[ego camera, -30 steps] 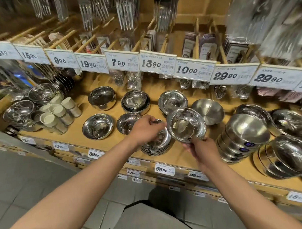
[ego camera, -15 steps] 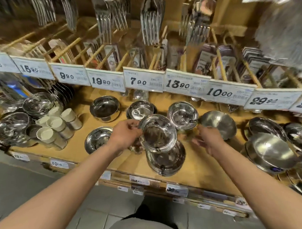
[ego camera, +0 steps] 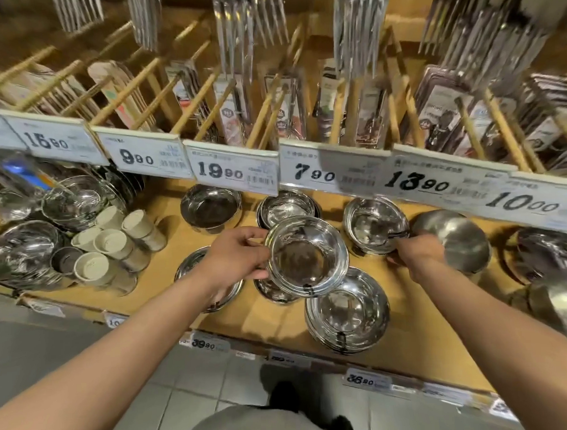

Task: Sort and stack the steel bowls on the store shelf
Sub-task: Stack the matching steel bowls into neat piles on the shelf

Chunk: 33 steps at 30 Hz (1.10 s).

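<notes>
Both bare forearms reach forward, toward twelve o'clock, from the bottom corners of the view. The left hand (ego camera: 237, 255) is held palm inward, thumb on top and fingers curled below, pinching the nine o'clock rim of a shallow steel bowl (ego camera: 306, 256) held tilted in the air. The right hand (ego camera: 417, 253) sits out at about two o'clock, knuckles up, wrist straight, fingertips pressed to the near edge of a stack of bowls (ego camera: 374, 224).
</notes>
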Each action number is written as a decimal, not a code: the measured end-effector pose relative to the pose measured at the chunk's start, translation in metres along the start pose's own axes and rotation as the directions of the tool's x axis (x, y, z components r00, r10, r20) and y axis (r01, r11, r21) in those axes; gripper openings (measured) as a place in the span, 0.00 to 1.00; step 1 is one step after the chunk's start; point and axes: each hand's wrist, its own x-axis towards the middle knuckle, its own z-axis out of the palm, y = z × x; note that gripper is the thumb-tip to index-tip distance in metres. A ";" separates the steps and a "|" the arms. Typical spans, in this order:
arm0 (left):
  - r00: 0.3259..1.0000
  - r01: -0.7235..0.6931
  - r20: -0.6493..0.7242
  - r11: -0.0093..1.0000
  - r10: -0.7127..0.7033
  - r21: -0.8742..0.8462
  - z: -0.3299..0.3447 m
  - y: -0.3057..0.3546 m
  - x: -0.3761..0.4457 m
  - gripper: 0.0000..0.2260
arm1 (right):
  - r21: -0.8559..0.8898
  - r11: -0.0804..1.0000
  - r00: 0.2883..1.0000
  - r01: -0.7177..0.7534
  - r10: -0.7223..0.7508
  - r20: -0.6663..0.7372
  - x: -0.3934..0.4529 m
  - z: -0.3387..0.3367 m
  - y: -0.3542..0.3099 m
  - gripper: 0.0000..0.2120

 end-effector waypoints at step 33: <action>0.980 -0.185 0.017 0.877 0.198 0.443 0.080 -0.027 -0.021 0.10 | 0.653 0.732 0.946 -0.195 -0.036 0.323 -0.136 -0.099 0.017 0.21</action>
